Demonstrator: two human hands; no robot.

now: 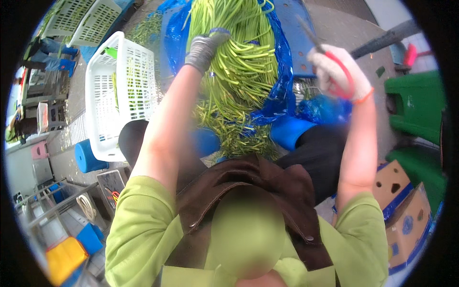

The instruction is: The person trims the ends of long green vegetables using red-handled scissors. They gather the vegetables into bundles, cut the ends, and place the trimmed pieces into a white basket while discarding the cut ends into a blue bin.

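A large pile of long green stalks, likely garlic scapes (244, 61), lies on blue plastic sheeting (283, 89) in front of me. My left hand (206, 50), in a grey glove, is closed around a bunch of the stalks at the pile's left side. Purple-blue bands show on some stalks. My right hand (335, 71), in a white knit glove, grips red-handled scissors (340, 68) to the right of the pile, their blurred blades pointing up and away. Cut stalk ends (244, 140) lie heaped between my knees.
A white plastic basket (122, 100) holding some stalks stands at left, beside a blue stool (89, 156). More white baskets (95, 23) are at upper left, near another person's legs (53, 53). Green plastic stools (416, 104) and cardboard boxes (408, 229) are at right.
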